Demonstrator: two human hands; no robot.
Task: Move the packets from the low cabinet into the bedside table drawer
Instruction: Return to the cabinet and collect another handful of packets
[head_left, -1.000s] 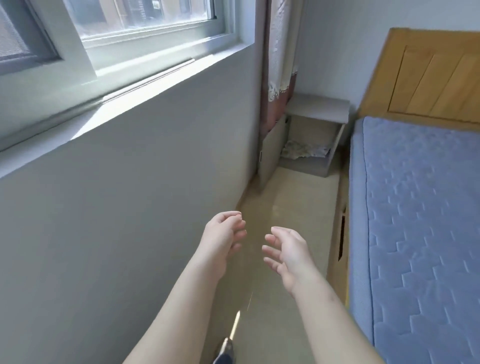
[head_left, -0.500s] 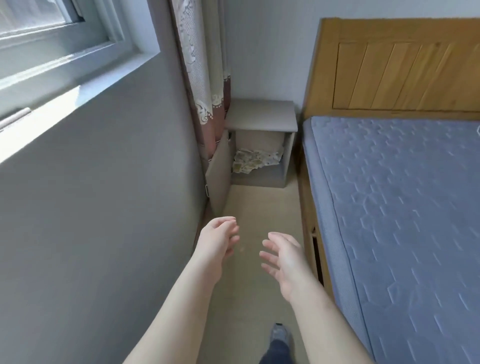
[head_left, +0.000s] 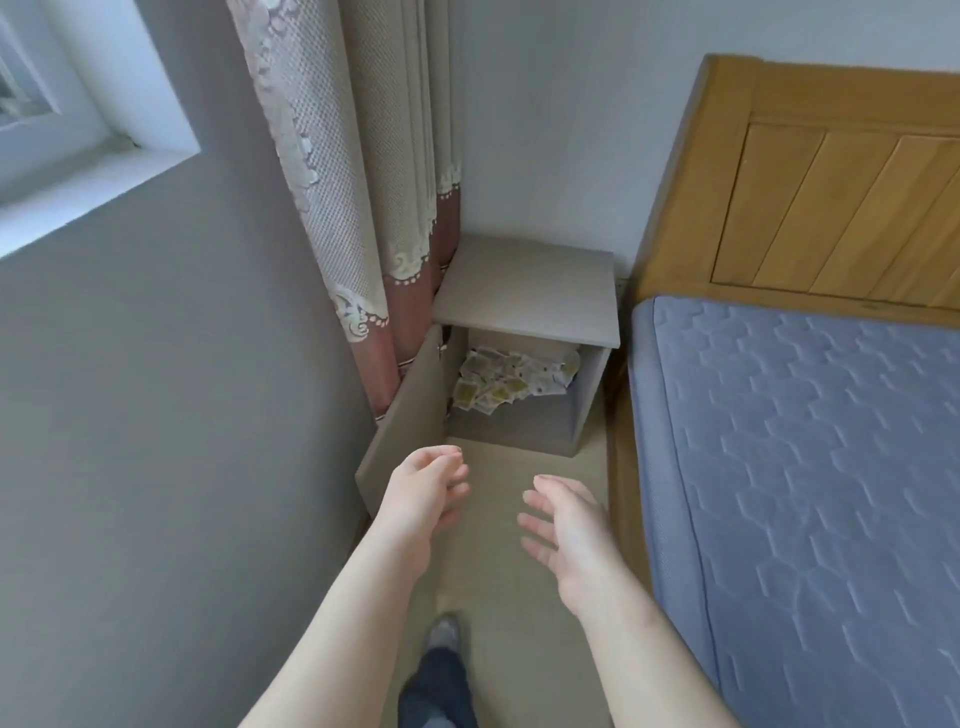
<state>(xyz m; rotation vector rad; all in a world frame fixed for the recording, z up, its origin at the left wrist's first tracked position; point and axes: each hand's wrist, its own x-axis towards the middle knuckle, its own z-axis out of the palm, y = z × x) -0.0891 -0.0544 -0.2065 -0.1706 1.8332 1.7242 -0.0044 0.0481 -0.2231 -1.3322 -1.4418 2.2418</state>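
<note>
Beyond empty, loose-fingered left hand (head_left: 423, 493) and right hand (head_left: 569, 530), packets (head_left: 506, 387) inside low cabinet (head_left: 527, 283).

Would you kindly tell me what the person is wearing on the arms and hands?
Nothing shows: the left hand and right hand are ungloved, with no ring, watch or bracelet visible, and both forearms are bare to the frame's edge, no sleeve in view.

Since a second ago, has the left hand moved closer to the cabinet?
Yes. The left hand has advanced toward the cabinet, now beside its open door, holding nothing.
</note>
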